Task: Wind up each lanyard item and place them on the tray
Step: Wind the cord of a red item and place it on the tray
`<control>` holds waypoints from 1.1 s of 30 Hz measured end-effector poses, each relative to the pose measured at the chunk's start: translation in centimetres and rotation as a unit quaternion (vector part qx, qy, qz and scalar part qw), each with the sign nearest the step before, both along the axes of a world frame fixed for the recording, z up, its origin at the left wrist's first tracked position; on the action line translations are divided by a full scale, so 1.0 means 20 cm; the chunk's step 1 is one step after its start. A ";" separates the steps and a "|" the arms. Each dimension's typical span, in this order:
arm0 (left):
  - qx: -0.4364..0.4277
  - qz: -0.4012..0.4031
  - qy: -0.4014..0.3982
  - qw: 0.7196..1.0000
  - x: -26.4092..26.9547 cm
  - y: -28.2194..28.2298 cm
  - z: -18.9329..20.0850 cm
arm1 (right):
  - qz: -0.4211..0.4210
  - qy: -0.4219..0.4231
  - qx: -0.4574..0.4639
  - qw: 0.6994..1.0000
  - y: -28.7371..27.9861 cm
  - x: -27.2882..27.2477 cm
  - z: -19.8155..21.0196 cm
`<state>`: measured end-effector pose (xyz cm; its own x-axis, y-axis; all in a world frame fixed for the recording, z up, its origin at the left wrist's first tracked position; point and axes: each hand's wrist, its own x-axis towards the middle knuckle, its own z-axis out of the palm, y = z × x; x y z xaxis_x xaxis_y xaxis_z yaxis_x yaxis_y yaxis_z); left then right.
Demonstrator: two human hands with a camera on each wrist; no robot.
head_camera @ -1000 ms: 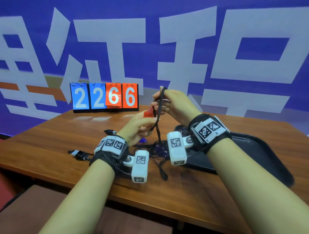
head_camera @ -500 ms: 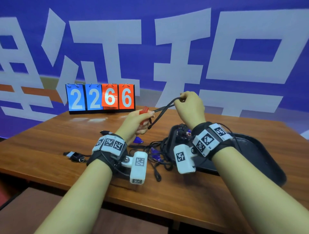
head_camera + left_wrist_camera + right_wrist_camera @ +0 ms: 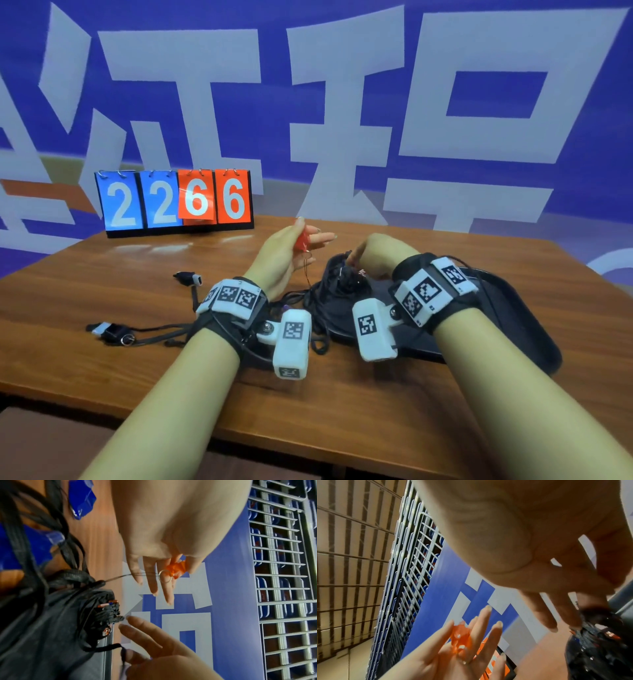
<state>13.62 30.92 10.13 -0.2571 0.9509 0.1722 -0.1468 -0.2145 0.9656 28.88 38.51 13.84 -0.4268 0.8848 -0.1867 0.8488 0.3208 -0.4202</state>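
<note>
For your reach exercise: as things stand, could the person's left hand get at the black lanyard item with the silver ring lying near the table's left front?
Probably not at once: the left hand is pinching the red tag. The way to the ringed lanyard item over the table looks open once the hand is free.

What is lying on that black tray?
On the tray, near its left end, sits a heap of wound black lanyards with small coloured pieces showing. The right hand reaches over it. What lies under the heap and behind the forearm is hidden.
</note>
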 end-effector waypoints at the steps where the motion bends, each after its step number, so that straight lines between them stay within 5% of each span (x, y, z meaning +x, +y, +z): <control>1: 0.002 0.001 0.001 1.000 0.00 0.02 0.00 | -0.014 -0.023 0.038 0.999 0.04 -0.03 -0.02; 3: 0.006 0.004 -0.011 1.000 0.00 0.05 -0.02 | -0.047 0.028 0.075 0.996 0.06 -0.05 -0.04; 5: 0.017 0.004 -0.033 0.999 0.00 0.08 -0.03 | -0.017 0.171 0.043 0.984 0.05 -0.08 -0.06; 8: 0.024 0.015 -0.057 0.998 0.00 0.12 -0.05 | 0.087 0.338 -0.143 0.926 -0.03 -0.12 -0.12; 11: 0.017 0.043 -0.018 0.999 -0.02 0.14 -0.09 | 0.144 0.370 -0.271 0.877 -0.05 -0.11 -0.16; 16: 0.017 0.057 -0.049 0.997 -0.08 0.12 -0.16 | 0.125 0.435 -0.308 0.837 0.00 -0.04 -0.21; 23: -0.009 0.028 -0.202 0.979 -0.09 0.09 -0.18 | 0.020 0.533 -0.218 0.817 0.08 0.05 -0.27; 30: -0.014 0.088 -0.154 0.984 -0.08 0.09 -0.22 | 0.007 0.607 -0.171 0.776 0.12 0.08 -0.25; 33: -0.017 0.077 -0.100 0.992 -0.07 0.10 -0.23 | 0.027 0.580 -0.127 0.804 0.12 0.11 -0.22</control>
